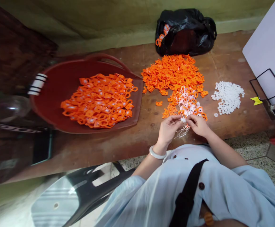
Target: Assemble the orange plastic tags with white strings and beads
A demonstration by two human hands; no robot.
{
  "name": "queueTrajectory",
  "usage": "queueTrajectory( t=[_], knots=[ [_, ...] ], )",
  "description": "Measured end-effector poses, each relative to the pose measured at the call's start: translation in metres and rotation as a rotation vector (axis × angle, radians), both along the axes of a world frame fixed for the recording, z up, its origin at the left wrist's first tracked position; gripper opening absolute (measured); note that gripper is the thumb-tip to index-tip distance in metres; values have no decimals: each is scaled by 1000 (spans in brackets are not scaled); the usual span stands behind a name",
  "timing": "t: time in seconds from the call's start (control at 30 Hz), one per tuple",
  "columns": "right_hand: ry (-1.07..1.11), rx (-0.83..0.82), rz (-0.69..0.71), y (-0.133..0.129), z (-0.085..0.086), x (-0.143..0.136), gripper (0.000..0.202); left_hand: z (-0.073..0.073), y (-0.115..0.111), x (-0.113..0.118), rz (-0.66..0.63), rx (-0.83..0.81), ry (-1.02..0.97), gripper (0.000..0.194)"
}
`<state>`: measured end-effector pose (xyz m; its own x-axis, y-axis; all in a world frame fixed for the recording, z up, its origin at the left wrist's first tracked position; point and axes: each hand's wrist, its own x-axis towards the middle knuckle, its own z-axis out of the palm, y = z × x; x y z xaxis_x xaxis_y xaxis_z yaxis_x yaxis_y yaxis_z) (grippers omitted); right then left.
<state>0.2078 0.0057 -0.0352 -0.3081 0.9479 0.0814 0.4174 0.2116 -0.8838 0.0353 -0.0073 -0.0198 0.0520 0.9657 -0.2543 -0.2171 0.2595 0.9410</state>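
At the front edge of the table, my left hand point(168, 128) pinches a small white plastic piece point(183, 120). My right hand point(198, 125) is closed beside it, its fingertips meeting at the strings; what exactly they grip is too small to tell. A bundle of thin white strings point(184, 98) runs between both hands, its loose ends hanging toward me. Under and beyond the strings lie orange plastic pieces, some with white parts fitted in them point(200, 110). A large heap of orange pieces point(172, 72) spreads behind, and a pile of small white pieces point(228, 97) lies to the right.
On the left, a dark red basin point(64, 71) holds many orange pieces with white centres point(102, 102). A black plastic bag point(187, 30) with orange pieces at its mouth rests against the wall. A white board point(270, 47) borders the right; a grey stool point(64, 198) stands below.
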Motion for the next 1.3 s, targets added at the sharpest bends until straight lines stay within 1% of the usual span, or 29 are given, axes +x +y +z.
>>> queueTrajectory(
  t=[0.07,0.13,0.23,0.3,0.37,0.43,0.5,0.57,0.63,0.7,0.77,0.83,0.9,0.97,1.03,1.1,1.2,1.3],
  knots=[
    [-100,46,44,-7,-1,-2,18,0,3,-3,47,30,34,38],
    [-195,117,108,-14,3,-4,15,0,5,-6,75,67,89,34],
    [-292,224,199,-19,16,-3,18,1,7,-8,100,150,204,25],
    [-309,284,222,-16,29,0,21,3,7,-8,70,200,251,18],
    [-308,336,197,-8,39,4,23,7,6,-7,-14,223,241,14],
    [-284,358,154,2,43,6,23,14,4,-5,-91,220,198,14],
    [-230,338,113,9,38,5,23,21,2,-4,-95,210,165,16],
    [-180,293,83,9,28,1,23,25,1,-5,-40,201,151,19],
    [-188,262,69,1,19,-5,22,26,1,-7,19,206,153,21],
    [-243,273,116,-10,17,-10,20,24,3,-9,64,224,177,20],
    [-291,307,189,-19,24,-10,21,21,5,-11,98,247,222,18],
    [-303,341,218,-19,38,-7,24,19,7,-11,86,259,255,16],
    [-285,366,177,-11,51,-2,25,19,6,-10,13,249,236,16],
    [-242,366,126,2,56,2,24,22,3,-7,-61,232,178,17],
    [-168,314,108,11,49,3,24,24,1,-5,-60,233,122,18],
    [-79,231,116,12,35,-2,25,25,0,-4,4,240,89,19],
    [-25,144,148,-1,16,-11,25,23,1,-6,101,232,86,21],
    [-55,144,162,-13,10,-16,21,19,3,-8,128,203,85,25]
  ],
)
